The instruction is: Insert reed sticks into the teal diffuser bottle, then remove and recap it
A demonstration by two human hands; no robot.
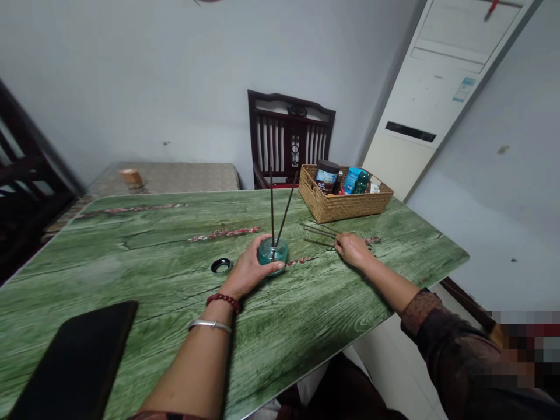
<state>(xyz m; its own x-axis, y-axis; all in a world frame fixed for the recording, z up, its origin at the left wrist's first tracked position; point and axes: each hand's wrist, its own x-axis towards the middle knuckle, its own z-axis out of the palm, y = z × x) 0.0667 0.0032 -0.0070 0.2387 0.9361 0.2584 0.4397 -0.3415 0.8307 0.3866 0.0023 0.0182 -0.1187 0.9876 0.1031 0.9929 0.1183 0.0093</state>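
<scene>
A person sits or stands at a green, wood-patterned worktop (175, 280), both forearms stretched forward from dark patterned sleeves. The left hand (251, 265) is curved around a small, round glass bottle (275, 251) of teal liquid, fingers behind it and thumb across the near side. The bottle stands upright near the middle of the worktop, with two dark sticks (272, 204) in its neck, one nearly straight up and the other leaning to the right. A red bead bracelet (223, 299) and a silver bangle (210, 325) circle the left wrist.

The right hand (352, 249) is low over the worktop to the right, its fingers drawn together at the ends of several loose sticks (319, 242) that lie fanned toward the bottle. Whether it grips any or only touches them, I cannot tell.

Just left of the left hand lies a small black ring-shaped cap (216, 269). A large dark flat device (79, 356) lies at the near left. Behind the loose sticks, a woven basket (354, 207) holds a dark-lidded jar (326, 176) and blue and green containers. Beyond the worktop stands a dark wooden chair (294, 137) against a pale wall.
</scene>
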